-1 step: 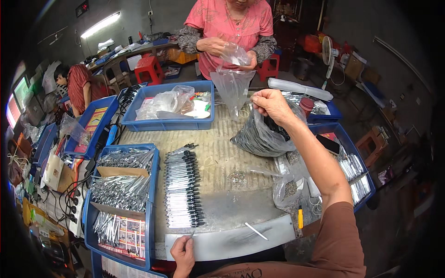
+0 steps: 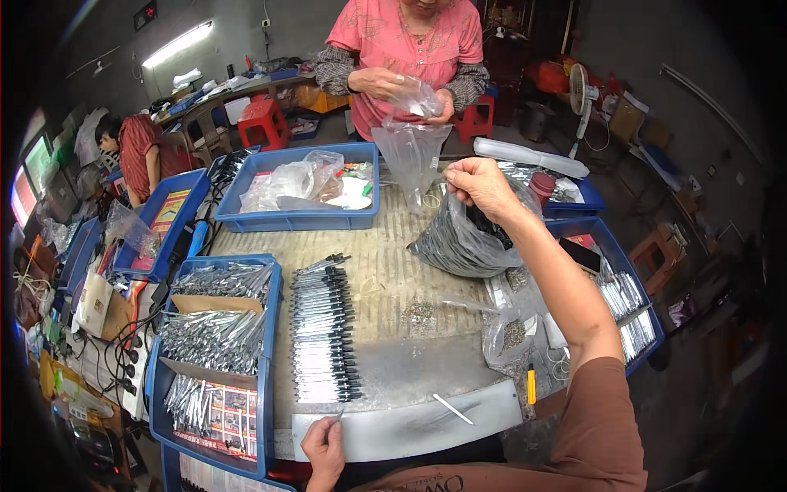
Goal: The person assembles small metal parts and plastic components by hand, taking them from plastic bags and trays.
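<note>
My right hand (image 2: 484, 187) reaches far across the table, thumb and fingers pinched at the mouth of a clear plastic bag (image 2: 467, 250) full of dark parts. What sits in that pinch is hidden. Near the front edge my left hand (image 2: 325, 449) is closed, and the tip of a small thin grey piece pokes out of its fingers. Just beyond it lies a long row of pens (image 2: 322, 344), stacked side by side. One white pen barrel (image 2: 453, 408) rests on the curved pale sheet (image 2: 385, 435) at the table's edge.
At left stands a blue bin (image 2: 275, 361) of silvery pen parts; another blue bin (image 2: 295, 220) holds plastic bags. A yellow-handled screwdriver (image 2: 531, 384) and a bag of tiny parts (image 2: 507, 336) lie at right. Opposite, a person in a pink top (image 2: 406, 74) handles clear bags.
</note>
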A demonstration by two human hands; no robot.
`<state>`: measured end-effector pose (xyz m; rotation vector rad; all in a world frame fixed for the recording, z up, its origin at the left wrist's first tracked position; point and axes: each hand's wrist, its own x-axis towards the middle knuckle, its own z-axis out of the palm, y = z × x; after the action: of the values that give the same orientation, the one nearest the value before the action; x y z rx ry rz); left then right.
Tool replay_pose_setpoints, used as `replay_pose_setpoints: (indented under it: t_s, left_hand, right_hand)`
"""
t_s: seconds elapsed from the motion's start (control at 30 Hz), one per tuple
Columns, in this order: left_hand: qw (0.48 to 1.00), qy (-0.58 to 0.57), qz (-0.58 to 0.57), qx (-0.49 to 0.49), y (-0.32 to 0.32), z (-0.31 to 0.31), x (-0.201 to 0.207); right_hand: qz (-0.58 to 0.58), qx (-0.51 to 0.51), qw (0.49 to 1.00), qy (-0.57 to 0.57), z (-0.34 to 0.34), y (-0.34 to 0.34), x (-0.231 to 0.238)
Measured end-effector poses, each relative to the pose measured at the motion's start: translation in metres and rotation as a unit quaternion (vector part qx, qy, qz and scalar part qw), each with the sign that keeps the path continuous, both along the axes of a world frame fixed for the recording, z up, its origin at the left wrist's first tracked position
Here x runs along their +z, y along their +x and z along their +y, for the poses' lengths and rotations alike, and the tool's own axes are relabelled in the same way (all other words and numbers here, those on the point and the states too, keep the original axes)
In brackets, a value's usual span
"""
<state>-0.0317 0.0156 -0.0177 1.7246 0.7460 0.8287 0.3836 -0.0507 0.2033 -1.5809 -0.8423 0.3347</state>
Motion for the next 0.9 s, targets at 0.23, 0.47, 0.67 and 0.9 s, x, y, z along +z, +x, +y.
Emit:
replay_pose_setpoints:
  t_s: [0.23,0.47,0.67,0.9]
  left_hand:
    - [1.000,0.007,0.000,0.003,0.000,0.000,-0.002]
    - [1.000,-0.007,-0.008,0.007,0.000,0.000,-0.004]
    - [1.000,-0.004,0.000,0.000,-0.001,0.000,-0.001]
    - [1.000,-0.011,-0.004,0.001,-0.001,0.000,-0.003]
  right_hand:
    - [-0.002,-0.006,1.000,-0.012,0.000,-0.001,0.000]
    - [-0.003,-0.006,1.000,-0.008,0.002,0.000,-0.002]
    - [0.004,-0.015,1.000,-0.007,0.005,-0.002,-0.002]
    - [0.020,-0.007,1.000,0.005,0.016,-0.003,-0.008]
